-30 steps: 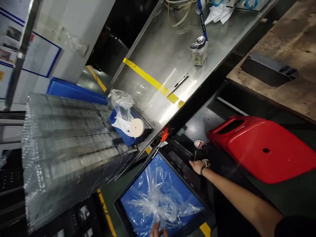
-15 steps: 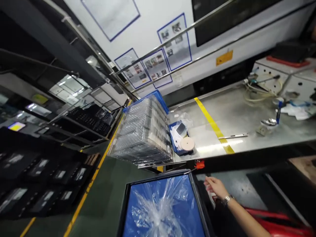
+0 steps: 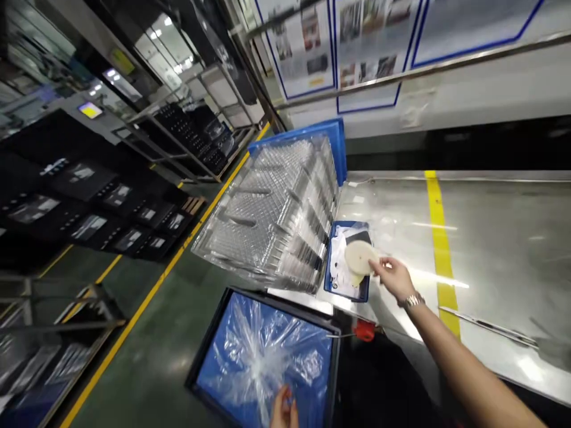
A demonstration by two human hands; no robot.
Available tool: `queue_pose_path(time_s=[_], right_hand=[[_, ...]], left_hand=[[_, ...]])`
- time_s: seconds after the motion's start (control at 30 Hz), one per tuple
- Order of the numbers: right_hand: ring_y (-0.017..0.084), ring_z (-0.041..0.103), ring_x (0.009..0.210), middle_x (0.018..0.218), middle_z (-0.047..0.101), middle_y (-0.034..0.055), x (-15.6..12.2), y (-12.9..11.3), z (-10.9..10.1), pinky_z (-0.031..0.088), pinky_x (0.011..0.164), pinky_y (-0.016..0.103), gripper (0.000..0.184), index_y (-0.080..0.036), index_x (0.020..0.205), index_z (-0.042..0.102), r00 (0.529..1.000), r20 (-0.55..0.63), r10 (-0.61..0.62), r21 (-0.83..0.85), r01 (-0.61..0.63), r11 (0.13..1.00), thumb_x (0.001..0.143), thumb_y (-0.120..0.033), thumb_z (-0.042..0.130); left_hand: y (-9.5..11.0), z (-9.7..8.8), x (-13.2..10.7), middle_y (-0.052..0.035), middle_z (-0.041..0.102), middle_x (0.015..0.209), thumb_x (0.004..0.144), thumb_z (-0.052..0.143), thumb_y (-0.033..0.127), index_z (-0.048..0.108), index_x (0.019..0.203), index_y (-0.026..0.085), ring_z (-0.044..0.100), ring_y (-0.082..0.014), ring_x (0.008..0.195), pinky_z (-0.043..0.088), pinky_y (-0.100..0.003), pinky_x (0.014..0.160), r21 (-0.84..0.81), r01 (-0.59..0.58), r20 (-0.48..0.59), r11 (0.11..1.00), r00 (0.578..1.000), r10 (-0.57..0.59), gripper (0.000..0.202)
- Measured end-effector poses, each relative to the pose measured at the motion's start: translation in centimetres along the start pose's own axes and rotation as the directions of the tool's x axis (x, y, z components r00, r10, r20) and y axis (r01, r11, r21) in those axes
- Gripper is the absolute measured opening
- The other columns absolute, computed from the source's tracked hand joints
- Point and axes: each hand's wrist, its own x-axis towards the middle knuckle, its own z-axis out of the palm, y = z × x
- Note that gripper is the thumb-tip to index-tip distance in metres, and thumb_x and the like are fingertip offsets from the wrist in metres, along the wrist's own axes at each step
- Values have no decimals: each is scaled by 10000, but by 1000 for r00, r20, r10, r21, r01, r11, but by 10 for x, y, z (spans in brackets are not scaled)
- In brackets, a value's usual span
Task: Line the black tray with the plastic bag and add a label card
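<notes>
Since the last look my right hand has moved from beside the bin to the disc. The disc lies roughly flat over the blue tray, to the left of my hand and much nearer it than my left. My fingertips are together at its right edge, but I can't tell if they're clamped. My left hand stays low by the plastic film in the bin, its grip hidden. The clear trays stand beside the tray.
</notes>
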Motion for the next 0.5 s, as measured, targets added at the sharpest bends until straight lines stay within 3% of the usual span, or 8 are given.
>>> queue_pose_path(time_s=[0.1,0.2,0.27,0.33,0.37,0.43,0.5], right_hand=[[223,629,849,1058,641,147,64,-24,-12,498,773,338,418,-113,1141,595,993,27,-114,-171,117,978,894,-434,492],[268,577,1032,1237,558,179,86,-47,-1,449,854,375,371,-135,1199,586,955,146,-259,-341,294,893,923,-345,455],[234,605,943,1052,643,134,79,-54,18,447,791,328,230,-152,974,681,867,385,-316,-375,460,805,899,-292,514],[172,614,779,810,661,66,70,-54,42,453,719,284,130,-152,744,676,721,621,-306,-344,602,721,832,-229,619],[154,610,750,768,656,45,69,-53,53,461,720,279,120,-146,722,667,659,693,-291,-329,648,687,821,-207,640],[154,617,805,820,665,45,73,-51,69,483,787,313,90,-123,814,672,596,754,-276,-323,702,634,855,-183,619],[186,611,965,985,669,90,82,-51,75,468,898,368,164,-97,1015,658,587,754,-294,-335,729,597,901,-155,554]], left_hand=[[21,17,-30,-117,681,937,747,600,544,615,1087,146,559,-191,592,482,-339,578,74,-91,16,993,996,90,523],[41,39,-43,-120,670,948,812,563,548,608,1114,117,574,-195,659,499,-342,654,111,-101,22,989,995,99,528],[51,51,-45,-129,658,979,843,534,537,593,1143,107,583,-199,696,505,-350,693,102,-95,67,990,994,88,527],[59,58,-44,-141,643,1028,860,519,512,576,1179,102,595,-207,742,510,-361,743,117,-88,153,989,986,69,523],[62,60,-44,-149,635,1055,868,511,499,565,1200,100,601,-211,767,511,-367,770,134,-83,194,987,979,57,522],[66,61,-41,-165,619,1097,884,489,482,540,1237,92,605,-217,809,511,-376,800,162,-80,239,984,970,39,528],[69,61,-40,-174,611,1101,893,471,478,527,1250,84,604,-219,813,515,-380,796,169,-82,222,982,974,43,534]])
